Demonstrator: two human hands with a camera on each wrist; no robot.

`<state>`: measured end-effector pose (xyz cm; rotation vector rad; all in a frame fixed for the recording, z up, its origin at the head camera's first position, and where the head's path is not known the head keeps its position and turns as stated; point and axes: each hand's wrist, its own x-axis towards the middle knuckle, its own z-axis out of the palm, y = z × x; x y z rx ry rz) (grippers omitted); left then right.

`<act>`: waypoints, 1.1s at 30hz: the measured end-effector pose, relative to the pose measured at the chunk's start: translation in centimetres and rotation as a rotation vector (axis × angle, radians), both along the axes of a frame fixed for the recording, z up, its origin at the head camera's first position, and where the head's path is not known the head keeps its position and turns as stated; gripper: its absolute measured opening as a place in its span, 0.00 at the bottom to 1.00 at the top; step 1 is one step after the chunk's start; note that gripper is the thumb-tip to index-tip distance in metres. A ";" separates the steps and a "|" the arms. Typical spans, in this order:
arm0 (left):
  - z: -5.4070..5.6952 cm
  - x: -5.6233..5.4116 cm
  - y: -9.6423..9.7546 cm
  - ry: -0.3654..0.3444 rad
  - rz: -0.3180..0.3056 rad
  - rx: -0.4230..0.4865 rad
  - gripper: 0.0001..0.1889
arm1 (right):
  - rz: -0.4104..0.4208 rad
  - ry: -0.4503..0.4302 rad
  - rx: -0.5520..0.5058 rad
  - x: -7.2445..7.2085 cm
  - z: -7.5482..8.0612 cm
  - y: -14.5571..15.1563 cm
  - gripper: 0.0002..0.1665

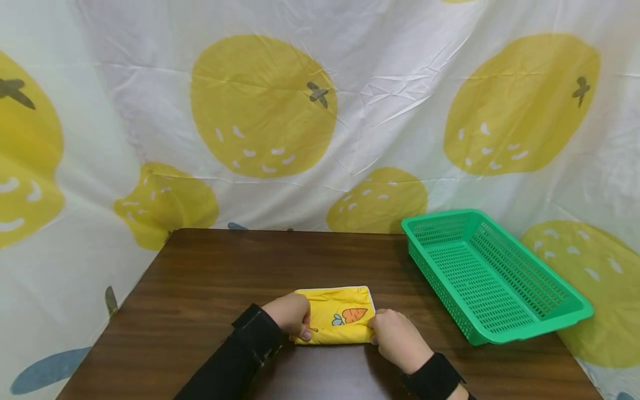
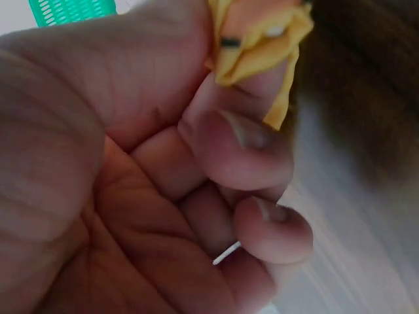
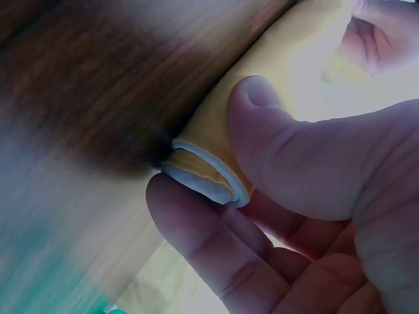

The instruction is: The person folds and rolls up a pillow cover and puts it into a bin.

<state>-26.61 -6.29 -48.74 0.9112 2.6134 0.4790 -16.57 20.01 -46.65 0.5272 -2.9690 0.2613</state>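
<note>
A folded yellow cloth [image 1: 337, 303] with white edging and a printed carrot lies on the brown table in the head view. At its left end my left hand [image 1: 291, 314] pinches it; the left wrist view shows bunched yellow cloth [image 2: 262, 39] between thumb and forefinger, the other fingers curled. My right hand [image 1: 400, 340] grips the near right corner. In the right wrist view the thumb presses on top of the rolled or folded cloth [image 3: 262, 72], with the forefinger under its layered, white-trimmed end.
A green perforated plastic basket [image 1: 500, 283] stands at the right side of the wooden table [image 1: 210, 278]; nothing shows inside it. Behind the table hangs a white curtain [image 1: 380, 111] printed with yellow fruit.
</note>
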 end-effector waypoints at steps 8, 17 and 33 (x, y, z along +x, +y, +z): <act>-4.4 -2.3 -0.3 0.216 0.052 -0.050 0.27 | 0.007 0.009 0.015 0.0 0.0 -0.2 0.11; 2.8 6.0 2.0 0.613 0.043 -0.192 0.09 | -0.004 -0.005 0.016 0.0 0.4 -0.4 0.12; 2.0 8.1 2.0 0.717 0.089 -0.198 0.10 | 0.007 0.118 0.063 0.3 -0.5 -0.2 0.15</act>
